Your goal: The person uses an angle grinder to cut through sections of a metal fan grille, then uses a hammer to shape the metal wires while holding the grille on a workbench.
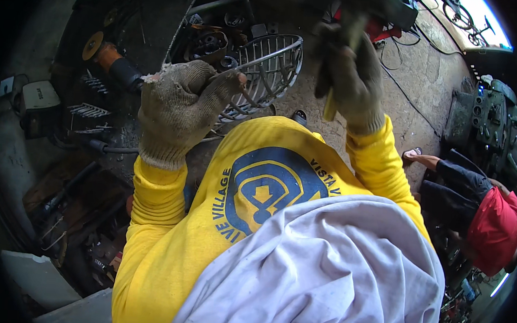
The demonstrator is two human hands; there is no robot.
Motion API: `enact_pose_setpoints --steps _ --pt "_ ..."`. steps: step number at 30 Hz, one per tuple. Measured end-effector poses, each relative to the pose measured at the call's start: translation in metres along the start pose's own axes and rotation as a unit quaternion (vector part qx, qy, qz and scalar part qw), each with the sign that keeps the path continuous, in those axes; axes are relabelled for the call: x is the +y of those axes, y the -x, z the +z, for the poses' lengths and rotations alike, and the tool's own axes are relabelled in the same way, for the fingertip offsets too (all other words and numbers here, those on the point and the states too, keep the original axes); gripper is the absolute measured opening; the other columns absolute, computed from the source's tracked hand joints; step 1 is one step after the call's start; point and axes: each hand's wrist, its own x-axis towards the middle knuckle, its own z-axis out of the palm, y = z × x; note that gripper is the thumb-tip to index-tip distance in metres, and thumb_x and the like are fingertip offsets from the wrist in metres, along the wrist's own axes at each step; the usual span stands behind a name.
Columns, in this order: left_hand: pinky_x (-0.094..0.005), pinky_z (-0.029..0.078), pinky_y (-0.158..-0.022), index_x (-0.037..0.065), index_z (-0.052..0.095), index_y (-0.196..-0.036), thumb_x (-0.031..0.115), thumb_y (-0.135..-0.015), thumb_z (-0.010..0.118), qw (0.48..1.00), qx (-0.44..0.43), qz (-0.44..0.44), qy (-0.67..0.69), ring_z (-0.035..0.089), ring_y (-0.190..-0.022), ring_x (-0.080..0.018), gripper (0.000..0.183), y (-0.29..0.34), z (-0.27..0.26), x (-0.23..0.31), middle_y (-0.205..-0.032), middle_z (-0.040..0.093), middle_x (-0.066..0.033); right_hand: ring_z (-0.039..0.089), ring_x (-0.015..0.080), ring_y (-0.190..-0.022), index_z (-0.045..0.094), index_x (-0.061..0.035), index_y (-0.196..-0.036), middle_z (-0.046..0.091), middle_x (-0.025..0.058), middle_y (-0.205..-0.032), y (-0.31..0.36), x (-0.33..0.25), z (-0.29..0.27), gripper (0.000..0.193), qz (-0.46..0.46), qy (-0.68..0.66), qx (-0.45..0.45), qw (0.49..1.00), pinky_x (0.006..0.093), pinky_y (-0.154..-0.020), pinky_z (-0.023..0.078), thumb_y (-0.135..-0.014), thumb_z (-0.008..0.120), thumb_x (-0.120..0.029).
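My left hand (176, 107), in a grey-brown knit glove with one bare fingertip showing, is closed, its fingers curled. What it grips, if anything, is hidden; a thin rod (186, 20) rises just beyond its knuckles. My right hand (356, 85), gloved too, is wrapped around a hammer. The yellowish end of the hammer's handle (330, 107) sticks out below my fist, while its raised head is dark and smeared by motion. Between my hands lies a metal basket of curved bars (269, 68), nearest to my left thumb.
An orange and black angle grinder (113, 60) lies at the left, near several metal rods (88, 110) and a thick cable (116, 150). A box-shaped machine (39, 97) stands farther left. At the right are a person in a red shirt (496, 229) and a large green machine (495, 115).
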Motion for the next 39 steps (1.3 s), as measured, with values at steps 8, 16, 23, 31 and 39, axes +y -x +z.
enact_pose_setpoints --steps 8,16,23,31,39 --pt "-0.0238 0.043 -0.050 0.000 0.072 -0.077 0.023 -0.090 0.077 0.998 0.045 0.010 -0.038 0.057 -0.053 -0.0066 0.027 0.003 0.005 -0.006 -0.061 0.066 -0.0048 0.065 0.0176 -0.074 0.057 0.0020 -0.121 0.067 0.0094 -0.086 0.074 0.012 -0.010 0.037 0.053 0.109 -0.071 0.990 0.0314 -0.068 0.051 -0.099 0.058 -0.027" --pt "-0.0234 0.043 -0.053 0.000 0.071 -0.075 0.024 -0.090 0.078 0.997 0.075 -0.013 0.030 0.055 -0.055 -0.0062 0.029 0.002 0.013 0.001 -0.060 0.064 -0.0046 0.057 0.0123 -0.063 0.055 0.0058 -0.128 0.061 0.0054 -0.081 0.081 0.003 -0.006 0.045 -0.035 0.038 -0.049 0.997 0.0242 -0.060 0.046 -0.100 0.052 -0.030" --pt "-0.0255 0.041 -0.045 0.003 0.070 -0.070 0.031 -0.089 0.078 0.996 0.080 0.028 0.021 0.055 -0.048 -0.0085 0.035 0.004 0.016 -0.008 -0.057 0.064 -0.0050 0.060 0.0195 -0.063 0.061 0.0015 -0.114 0.064 0.0088 -0.081 0.080 0.002 -0.015 0.033 0.087 0.237 -0.052 0.966 0.0297 -0.057 0.047 -0.100 0.056 -0.028" --pt "-0.0254 0.035 -0.051 0.000 0.069 -0.076 0.021 -0.092 0.075 0.993 0.077 -0.027 0.089 0.047 -0.057 -0.0025 0.027 0.001 0.006 -0.004 -0.061 0.059 0.0032 0.053 0.0064 -0.058 0.059 0.0008 -0.116 0.059 0.0002 -0.075 0.077 0.020 -0.010 0.032 0.067 0.033 0.008 0.997 0.0239 -0.053 0.043 -0.102 0.052 -0.027" --pt "-0.0326 0.039 -0.050 0.003 0.064 -0.067 0.022 -0.090 0.075 0.996 0.026 0.073 0.034 0.053 -0.051 -0.0176 0.032 0.024 0.020 -0.053 -0.058 0.058 -0.0075 0.066 0.0166 -0.089 0.061 -0.0052 -0.118 0.069 0.0093 -0.099 0.043 0.061 0.014 0.055 -0.051 0.133 0.038 0.989 0.0336 -0.079 0.055 -0.071 0.091 -0.013"
